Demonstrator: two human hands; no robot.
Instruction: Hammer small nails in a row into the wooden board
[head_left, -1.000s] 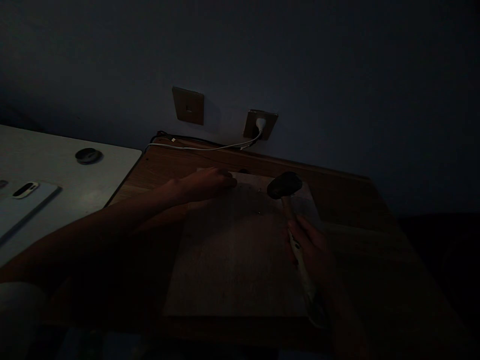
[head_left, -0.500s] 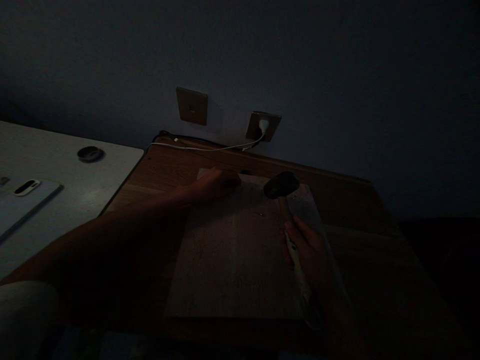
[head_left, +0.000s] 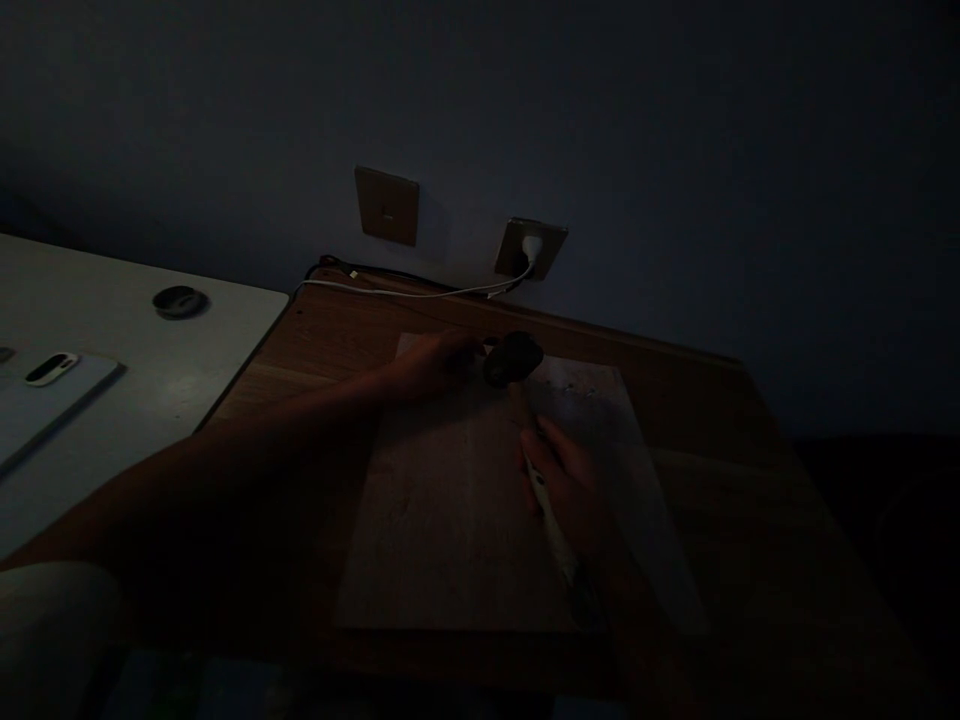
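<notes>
A dim wooden board (head_left: 442, 530) lies flat on a brown wooden table. My right hand (head_left: 574, 485) is wrapped round the pale handle of a mallet (head_left: 514, 358), whose dark head is over the board's far part, close to my left fingers. At the board's far left edge rests my left hand (head_left: 439, 364), its fingers curled together. What those fingers pinch, if anything, is lost in the dark and partly behind the mallet head. Small light bits (head_left: 570, 388) lie on the board right of the mallet head.
Behind the brown table (head_left: 697, 430) rises a wall with a blank plate (head_left: 387, 206) and a socket (head_left: 531, 249) holding a white plug. Cables (head_left: 397, 293) run along the table's back edge. On the left, a white table (head_left: 225, 330) carries a round dark dish (head_left: 178, 301) and a phone-like white object (head_left: 64, 400).
My right hand has carried the mallet leftward, bringing its head beside my left fingers. The left hand has stayed nearly in place.
</notes>
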